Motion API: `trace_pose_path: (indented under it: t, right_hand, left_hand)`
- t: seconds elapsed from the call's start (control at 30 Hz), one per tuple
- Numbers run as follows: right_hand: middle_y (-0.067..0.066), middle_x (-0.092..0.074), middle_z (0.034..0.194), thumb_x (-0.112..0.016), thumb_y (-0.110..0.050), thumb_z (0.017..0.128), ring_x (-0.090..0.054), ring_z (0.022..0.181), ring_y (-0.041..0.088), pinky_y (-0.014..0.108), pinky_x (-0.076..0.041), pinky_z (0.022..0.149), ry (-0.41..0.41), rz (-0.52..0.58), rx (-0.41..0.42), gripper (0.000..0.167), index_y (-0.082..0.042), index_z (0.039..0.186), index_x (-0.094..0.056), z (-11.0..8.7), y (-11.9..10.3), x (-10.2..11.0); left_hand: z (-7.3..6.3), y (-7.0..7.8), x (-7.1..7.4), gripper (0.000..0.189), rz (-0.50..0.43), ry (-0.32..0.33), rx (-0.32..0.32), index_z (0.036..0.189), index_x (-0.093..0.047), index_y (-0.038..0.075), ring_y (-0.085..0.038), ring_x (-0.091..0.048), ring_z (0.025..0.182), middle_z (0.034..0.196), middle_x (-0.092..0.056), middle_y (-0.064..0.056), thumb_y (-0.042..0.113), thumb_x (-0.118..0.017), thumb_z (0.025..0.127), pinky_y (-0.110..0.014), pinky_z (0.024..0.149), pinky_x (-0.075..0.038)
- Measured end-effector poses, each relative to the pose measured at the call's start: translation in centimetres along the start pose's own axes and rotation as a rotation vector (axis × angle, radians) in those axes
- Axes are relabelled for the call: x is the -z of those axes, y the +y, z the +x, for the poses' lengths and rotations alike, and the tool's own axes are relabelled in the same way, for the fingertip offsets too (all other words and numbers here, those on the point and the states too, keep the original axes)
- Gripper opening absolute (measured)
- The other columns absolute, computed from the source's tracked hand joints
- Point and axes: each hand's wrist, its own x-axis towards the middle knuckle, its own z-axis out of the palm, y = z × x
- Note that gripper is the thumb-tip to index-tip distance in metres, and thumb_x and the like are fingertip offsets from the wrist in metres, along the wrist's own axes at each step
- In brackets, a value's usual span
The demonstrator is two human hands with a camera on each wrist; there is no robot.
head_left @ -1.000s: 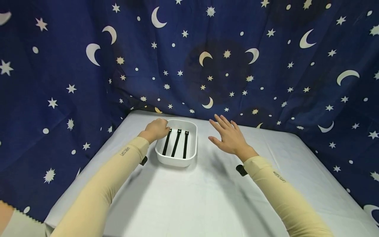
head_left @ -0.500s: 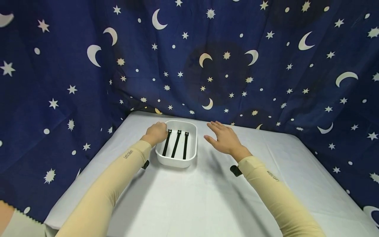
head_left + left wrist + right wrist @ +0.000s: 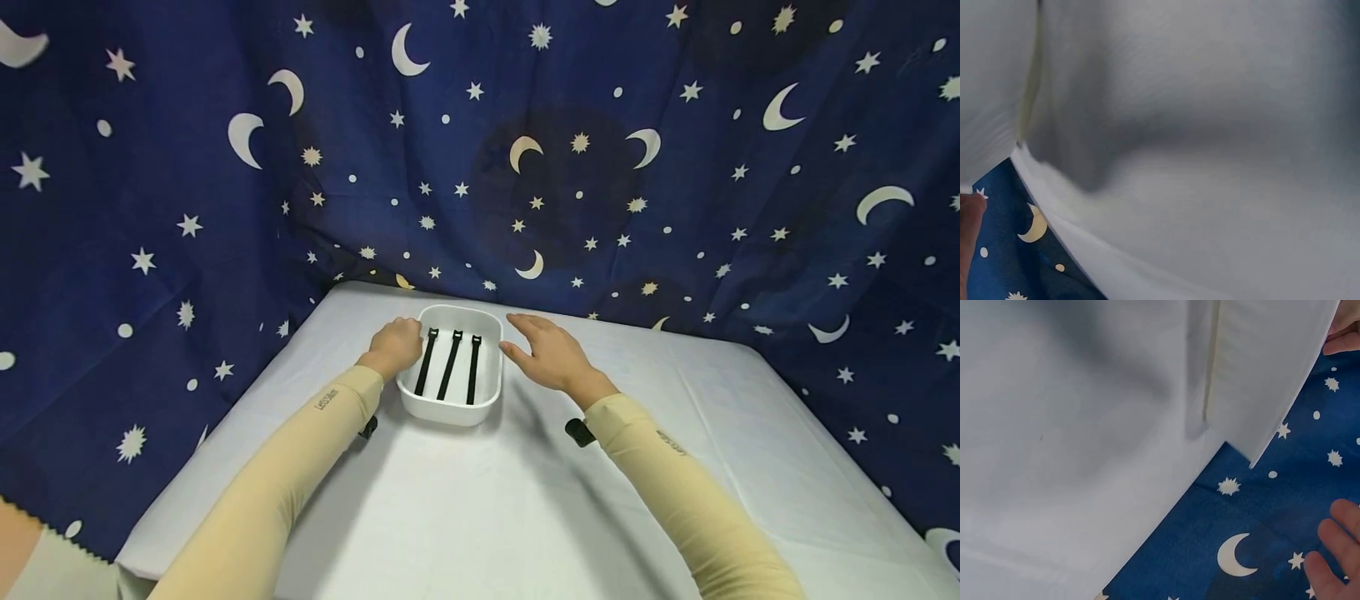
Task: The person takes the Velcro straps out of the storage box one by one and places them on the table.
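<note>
A white rectangular basin (image 3: 452, 412) with rounded corners stands on the table. Inside it, side by side, lie three black cable straps (image 3: 450, 367) with slotted heads. My left hand (image 3: 396, 346) grips the basin's left rim with curled fingers; part of a finger (image 3: 969, 228) shows at the edge of the left wrist view. Close to the right rim, my right hand (image 3: 553, 354) hovers with its fingers stretched and thumb apart. In the right wrist view its fingertips (image 3: 1335, 550) appear beside the basin wall (image 3: 1260, 375), with a gap between.
White cloth covers the table (image 3: 450, 508). A dark blue curtain (image 3: 675, 208) with moons and stars hangs behind the table and along its sides. Both forearms wear cream sleeves, with a small dark device (image 3: 579, 432) under the right wrist.
My right hand has moved left and slightly down, from well off the basin to close by its right rim. The left hand stays on the left rim, and the straps lie as before.
</note>
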Motion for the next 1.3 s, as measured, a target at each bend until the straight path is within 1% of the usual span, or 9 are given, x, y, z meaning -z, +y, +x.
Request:
trace_pose_path:
  t: [0.13,0.3,0.4,0.57,0.7,0.8,0.93,1.13,1.3]
  right_hand:
    - [0.01,-0.051,0.152,-0.048,-0.052,0.101,-0.047,0.141,0.031,0.052,-0.04,0.115,-0.012,0.018,0.0,0.064,-0.016,0.153,-0.043,0.4,-0.7,-0.5]
    - [0.011,-0.049,0.153,-0.046,-0.054,0.101,-0.046,0.142,0.032,0.052,-0.04,0.115,-0.039,0.021,-0.009,0.065,-0.015,0.154,-0.04,0.8,-1.6,-0.9]
    - [0.013,-0.049,0.152,-0.045,-0.054,0.102,-0.046,0.142,0.033,0.052,-0.039,0.116,-0.046,0.033,-0.007,0.067,-0.012,0.154,-0.04,1.1,-2.1,-1.1]
    - [0.014,-0.051,0.151,-0.045,-0.052,0.102,-0.046,0.142,0.032,0.048,-0.037,0.119,-0.041,0.081,0.0,0.066,-0.006,0.15,-0.044,1.8,-3.0,-1.4]
    - [0.017,-0.055,0.147,-0.049,-0.048,0.102,-0.048,0.14,0.033,0.046,-0.037,0.119,-0.029,0.13,0.005,0.064,0.0,0.145,-0.049,2.4,-3.9,-1.6]
    - [0.018,-0.057,0.144,-0.052,-0.046,0.101,-0.049,0.138,0.034,0.046,-0.038,0.118,-0.031,0.162,-0.004,0.062,0.002,0.141,-0.053,2.8,-4.5,-1.9]
    - [0.02,-0.061,0.138,-0.058,-0.039,0.099,-0.055,0.133,0.035,0.047,-0.042,0.115,-0.028,0.212,-0.011,0.057,0.004,0.137,-0.057,3.3,-5.2,-2.2]
    - [0.02,-0.069,0.125,-0.067,-0.029,0.096,-0.067,0.116,0.032,0.044,-0.054,0.1,-0.036,0.253,-0.029,0.046,0.003,0.129,-0.064,4.0,-5.9,-3.1]
    - [0.019,-0.072,0.119,-0.069,-0.026,0.094,-0.069,0.11,0.03,0.042,-0.057,0.096,-0.049,0.299,-0.067,0.041,0.002,0.123,-0.068,4.2,-6.4,-3.6]
  left_hand:
    - [0.0,-0.2,-0.4,0.025,0.0,0.01,0.014,0.119,-0.067,0.004,-0.034,-0.072,0.1,0.112,-0.072,-0.017,0.016,-0.054,0.101,-0.047,0.078,-0.061]
    - [0.0,-0.3,-0.6,0.027,0.003,0.039,0.014,0.121,-0.067,0.004,-0.034,-0.073,0.098,0.111,-0.073,-0.018,0.013,-0.053,0.101,-0.047,0.075,-0.061]
    - [0.0,-0.3,-0.8,0.029,0.004,0.05,0.013,0.124,-0.067,0.004,-0.034,-0.073,0.097,0.111,-0.073,-0.018,0.012,-0.052,0.101,-0.047,0.074,-0.062]
    - [-0.1,-0.3,-1.1,0.034,-0.005,0.077,0.017,0.131,-0.064,0.004,-0.035,-0.073,0.099,0.116,-0.072,-0.019,0.011,-0.05,0.101,-0.048,0.077,-0.062]
    - [-0.3,-0.3,-1.2,0.033,-0.02,0.102,0.023,0.13,-0.065,0.004,-0.035,-0.073,0.099,0.115,-0.072,-0.02,0.013,-0.05,0.102,-0.048,0.077,-0.062]
    - [-0.4,-0.2,-1.4,0.033,-0.028,0.114,0.028,0.13,-0.065,0.004,-0.035,-0.073,0.099,0.115,-0.072,-0.02,0.013,-0.05,0.102,-0.047,0.076,-0.062]
    - [-0.5,-0.2,-1.5,0.034,-0.045,0.127,0.027,0.131,-0.064,0.003,-0.036,-0.073,0.099,0.116,-0.072,-0.022,0.012,-0.049,0.102,-0.047,0.077,-0.062]
    - [-0.6,-0.4,-1.6,0.034,-0.067,0.143,0.033,0.131,-0.064,0.003,-0.037,-0.073,0.1,0.116,-0.072,-0.022,0.011,-0.049,0.101,-0.049,0.079,-0.062]
    - [-0.5,-0.5,-1.7,0.036,-0.086,0.138,0.035,0.134,-0.062,0.004,-0.037,-0.072,0.104,0.121,-0.07,-0.021,0.011,-0.049,0.102,-0.049,0.082,-0.061]
